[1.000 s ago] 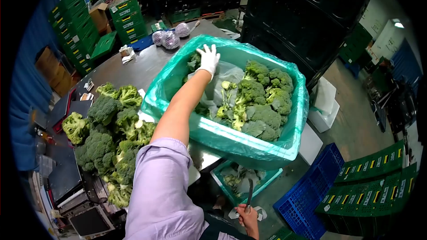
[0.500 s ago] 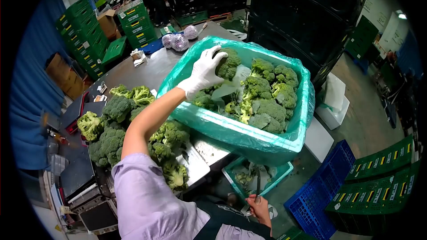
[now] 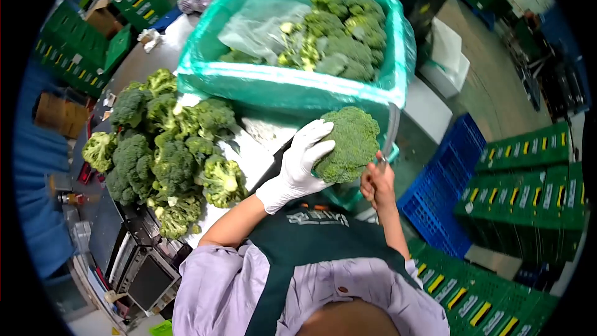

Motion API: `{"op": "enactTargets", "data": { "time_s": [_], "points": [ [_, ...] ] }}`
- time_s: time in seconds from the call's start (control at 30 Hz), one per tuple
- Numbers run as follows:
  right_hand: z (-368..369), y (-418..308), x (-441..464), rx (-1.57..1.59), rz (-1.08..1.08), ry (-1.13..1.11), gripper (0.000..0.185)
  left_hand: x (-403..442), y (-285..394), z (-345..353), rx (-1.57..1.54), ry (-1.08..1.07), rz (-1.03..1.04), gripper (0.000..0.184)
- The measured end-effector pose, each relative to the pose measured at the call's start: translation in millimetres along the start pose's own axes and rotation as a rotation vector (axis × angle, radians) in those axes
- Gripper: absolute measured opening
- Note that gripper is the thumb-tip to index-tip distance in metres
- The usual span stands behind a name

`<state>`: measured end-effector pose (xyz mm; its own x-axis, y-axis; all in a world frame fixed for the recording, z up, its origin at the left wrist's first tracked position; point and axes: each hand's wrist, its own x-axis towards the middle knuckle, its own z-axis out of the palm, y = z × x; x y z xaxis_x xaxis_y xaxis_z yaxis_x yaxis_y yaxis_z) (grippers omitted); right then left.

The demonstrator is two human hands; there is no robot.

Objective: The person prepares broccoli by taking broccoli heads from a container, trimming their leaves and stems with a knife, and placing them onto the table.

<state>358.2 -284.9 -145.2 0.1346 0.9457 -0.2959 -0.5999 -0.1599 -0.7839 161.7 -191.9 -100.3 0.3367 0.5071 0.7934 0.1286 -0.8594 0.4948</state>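
Observation:
In a white glove, my left hand [image 3: 297,167] grips a broccoli head [image 3: 348,145] in front of my apron, its florets facing up. My bare right hand [image 3: 378,183] is wrapped around the handle of a knife [image 3: 392,129], whose blade points up beside the broccoli's right edge. I cannot tell whether the blade touches it. Beyond my hands stands a box lined with a green plastic bag [image 3: 273,78], holding several broccoli heads [image 3: 342,40] and a sheet of clear plastic [image 3: 258,25]. To the left, more broccoli [image 3: 168,155] lies heaped on the table.
Blue plastic crates [image 3: 444,180] stand at the right, with stacked green crates [image 3: 528,193] beyond them. A white foam box [image 3: 449,65] rests on the floor. At lower left is a machine with a dark screen [image 3: 149,281]. More green crates [image 3: 68,50] are stacked at far left.
My left hand has come back from inside the lined box with a broccoli head and holds it near my chest. My right hand has raised the knife beside it. The view has tilted down.

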Motion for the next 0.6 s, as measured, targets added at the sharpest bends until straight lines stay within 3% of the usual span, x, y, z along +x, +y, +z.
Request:
{"op": "enactTargets", "data": {
  "time_s": [0.03, 0.13, 0.37, 0.6],
  "points": [
    [-5.7, 1.9, -0.1, -0.028, 0.047, -0.033, 0.055, -8.8, 4.0, 2.8, 0.04, -0.029, 0.041, 0.072],
    [-11.0, 6.1, -11.3, -0.243, 0.167, 0.06, 0.055, -28.3, 15.0, 20.9, -0.021, 0.059, -0.115, 0.075],
    [-16.9, 13.9, -30.0, -0.112, 0.168, 0.121, 0.048, -58.1, 9.9, 46.1, -0.208, 0.057, -0.406, 0.083],
    [-40.5, 25.7, -39.9, 0.024, 0.19, 0.171, 0.034, -54.4, 18.0, 48.7, -0.286, -0.041, -0.544, 0.092]
  ]
}}
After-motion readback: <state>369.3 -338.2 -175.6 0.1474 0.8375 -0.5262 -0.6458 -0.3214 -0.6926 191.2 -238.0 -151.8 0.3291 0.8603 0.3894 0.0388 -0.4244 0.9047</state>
